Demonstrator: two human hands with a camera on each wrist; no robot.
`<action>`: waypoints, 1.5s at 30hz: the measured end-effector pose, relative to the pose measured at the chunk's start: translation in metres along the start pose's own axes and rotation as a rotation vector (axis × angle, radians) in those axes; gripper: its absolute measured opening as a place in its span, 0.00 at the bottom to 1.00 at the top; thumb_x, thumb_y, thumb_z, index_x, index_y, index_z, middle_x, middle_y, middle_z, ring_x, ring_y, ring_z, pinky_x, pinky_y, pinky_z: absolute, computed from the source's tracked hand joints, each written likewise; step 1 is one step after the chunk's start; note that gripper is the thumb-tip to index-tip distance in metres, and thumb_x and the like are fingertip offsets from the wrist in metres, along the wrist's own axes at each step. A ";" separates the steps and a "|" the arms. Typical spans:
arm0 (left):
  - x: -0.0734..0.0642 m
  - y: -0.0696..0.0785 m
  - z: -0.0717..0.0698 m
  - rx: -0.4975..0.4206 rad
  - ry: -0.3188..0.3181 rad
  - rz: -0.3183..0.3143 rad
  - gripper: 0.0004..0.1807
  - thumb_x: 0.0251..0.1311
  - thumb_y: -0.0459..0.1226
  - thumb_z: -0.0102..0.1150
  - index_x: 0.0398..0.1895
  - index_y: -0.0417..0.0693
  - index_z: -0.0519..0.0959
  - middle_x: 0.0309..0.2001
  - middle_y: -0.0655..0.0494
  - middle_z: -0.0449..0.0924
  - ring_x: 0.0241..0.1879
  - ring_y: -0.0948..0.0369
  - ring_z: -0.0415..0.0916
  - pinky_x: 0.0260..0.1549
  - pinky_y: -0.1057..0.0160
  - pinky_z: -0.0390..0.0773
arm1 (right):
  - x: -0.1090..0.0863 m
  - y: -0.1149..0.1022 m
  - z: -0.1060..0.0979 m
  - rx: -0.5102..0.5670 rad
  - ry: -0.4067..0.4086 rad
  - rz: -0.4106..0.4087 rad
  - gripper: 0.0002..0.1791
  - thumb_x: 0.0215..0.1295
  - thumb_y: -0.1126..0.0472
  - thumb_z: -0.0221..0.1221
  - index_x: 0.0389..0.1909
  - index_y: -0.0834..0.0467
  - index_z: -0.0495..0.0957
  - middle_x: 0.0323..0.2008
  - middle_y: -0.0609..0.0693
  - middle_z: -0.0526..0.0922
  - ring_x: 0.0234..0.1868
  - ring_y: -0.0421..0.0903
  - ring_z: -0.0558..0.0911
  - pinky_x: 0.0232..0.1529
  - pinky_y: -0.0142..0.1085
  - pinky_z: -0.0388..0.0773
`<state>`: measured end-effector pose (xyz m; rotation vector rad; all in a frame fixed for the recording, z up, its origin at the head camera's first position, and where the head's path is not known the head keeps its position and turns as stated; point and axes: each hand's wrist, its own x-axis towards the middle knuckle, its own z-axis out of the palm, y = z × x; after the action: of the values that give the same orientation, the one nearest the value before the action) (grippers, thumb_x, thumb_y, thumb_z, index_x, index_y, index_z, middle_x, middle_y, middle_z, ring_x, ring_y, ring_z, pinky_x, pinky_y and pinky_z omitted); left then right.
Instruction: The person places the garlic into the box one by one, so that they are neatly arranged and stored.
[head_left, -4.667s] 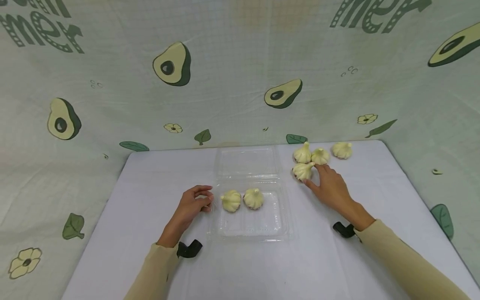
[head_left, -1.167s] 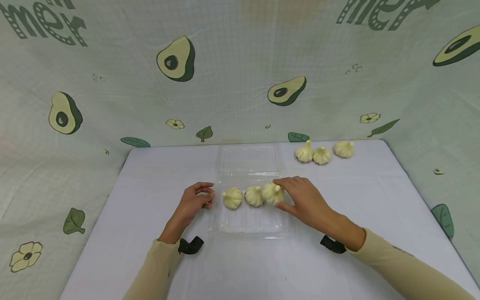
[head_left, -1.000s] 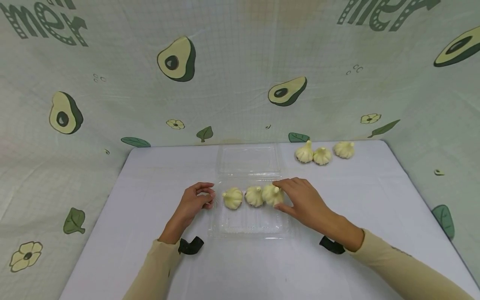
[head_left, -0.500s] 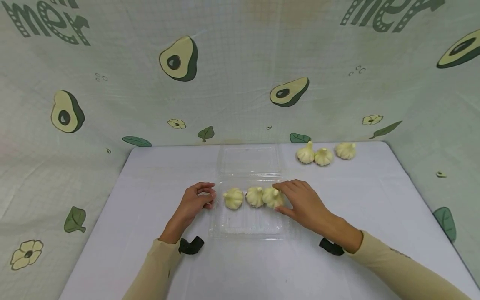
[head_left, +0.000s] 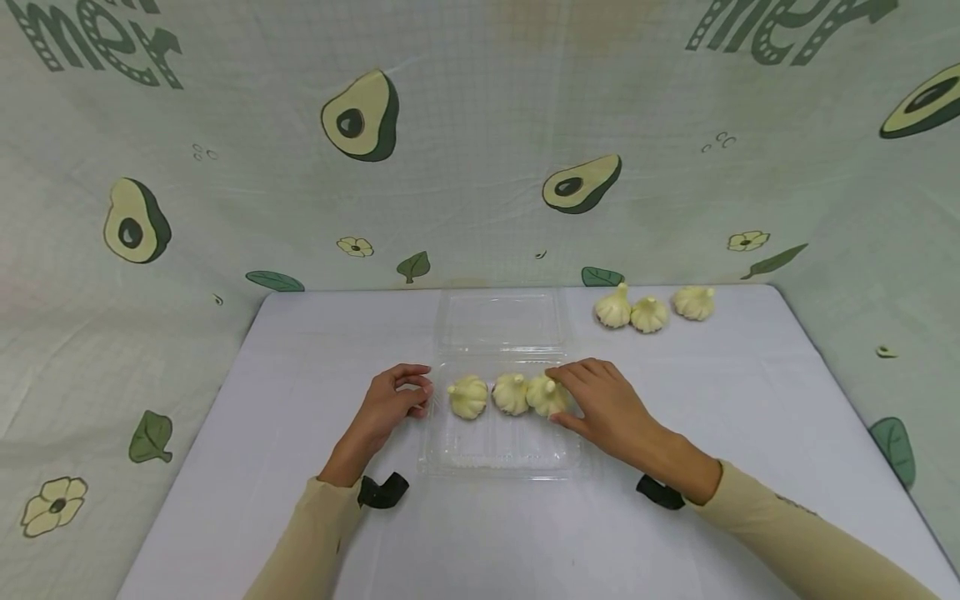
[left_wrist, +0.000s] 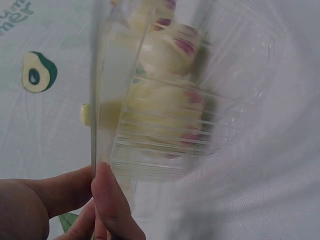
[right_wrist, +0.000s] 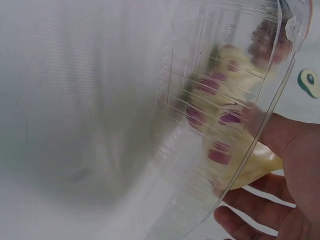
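Note:
An open clear plastic clamshell container [head_left: 502, 450] lies mid-table, its lid [head_left: 498, 321] folded back flat. Three garlic bulbs sit in a row across its far half: one at left [head_left: 468, 397], one in the middle [head_left: 511, 393], and a right-hand bulb [head_left: 545, 396] between the fingertips and thumb of my right hand [head_left: 607, 404]. That bulb leans against the middle one. My left hand [head_left: 386, 408] pinches the container's left rim; the left wrist view shows its thumb [left_wrist: 112, 200] on that edge. Through the clear wall, the right wrist view shows the bulbs' purple-marked undersides.
At the table's back right edge stand three more garlic bulbs: two side by side, one upright [head_left: 613, 307] and one smaller [head_left: 649, 315], and another [head_left: 693, 302] slightly apart. A patterned cloth [head_left: 465, 167] with avocados hangs behind the white table [head_left: 480, 542].
My right hand has brought one garlic bulb from the back-right group leftward into the container, beside the middle bulb. Over the last second both hands have stayed almost still.

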<state>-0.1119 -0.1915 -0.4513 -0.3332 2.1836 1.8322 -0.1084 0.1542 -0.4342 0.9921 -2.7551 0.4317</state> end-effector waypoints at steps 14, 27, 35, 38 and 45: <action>0.000 -0.001 0.000 0.001 0.004 0.007 0.21 0.73 0.27 0.61 0.67 0.35 0.76 0.49 0.46 0.79 0.34 0.62 0.80 0.32 0.69 0.83 | 0.002 -0.001 -0.001 -0.025 0.003 -0.006 0.34 0.54 0.52 0.81 0.59 0.61 0.81 0.53 0.55 0.86 0.57 0.56 0.80 0.63 0.55 0.75; -0.001 0.000 0.000 -0.008 0.000 0.007 0.21 0.73 0.28 0.60 0.67 0.35 0.76 0.49 0.45 0.78 0.34 0.62 0.80 0.31 0.68 0.83 | 0.004 -0.004 0.001 -0.044 -0.038 -0.018 0.34 0.53 0.54 0.82 0.59 0.61 0.81 0.52 0.54 0.86 0.58 0.57 0.79 0.65 0.55 0.74; -0.001 -0.002 0.000 -0.005 0.000 0.010 0.21 0.73 0.27 0.60 0.66 0.35 0.76 0.48 0.46 0.79 0.34 0.62 0.80 0.31 0.69 0.83 | 0.005 -0.003 0.003 -0.059 -0.033 -0.025 0.34 0.52 0.53 0.82 0.58 0.61 0.82 0.52 0.55 0.86 0.58 0.58 0.79 0.65 0.56 0.74; 0.000 -0.002 0.000 -0.013 -0.003 0.015 0.21 0.72 0.26 0.60 0.66 0.34 0.76 0.48 0.46 0.79 0.33 0.62 0.80 0.31 0.69 0.83 | 0.006 -0.004 0.003 -0.070 -0.037 -0.025 0.34 0.52 0.52 0.82 0.58 0.61 0.82 0.52 0.55 0.85 0.58 0.58 0.79 0.65 0.56 0.74; 0.001 -0.002 0.000 -0.023 -0.004 0.020 0.21 0.72 0.25 0.60 0.66 0.33 0.76 0.48 0.46 0.79 0.33 0.62 0.81 0.30 0.69 0.83 | 0.009 -0.004 0.005 -0.102 -0.039 -0.028 0.34 0.52 0.51 0.82 0.57 0.61 0.82 0.51 0.55 0.84 0.58 0.58 0.79 0.64 0.55 0.74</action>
<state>-0.1121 -0.1919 -0.4536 -0.3136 2.1722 1.8683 -0.1128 0.1448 -0.4354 1.0238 -2.7625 0.2672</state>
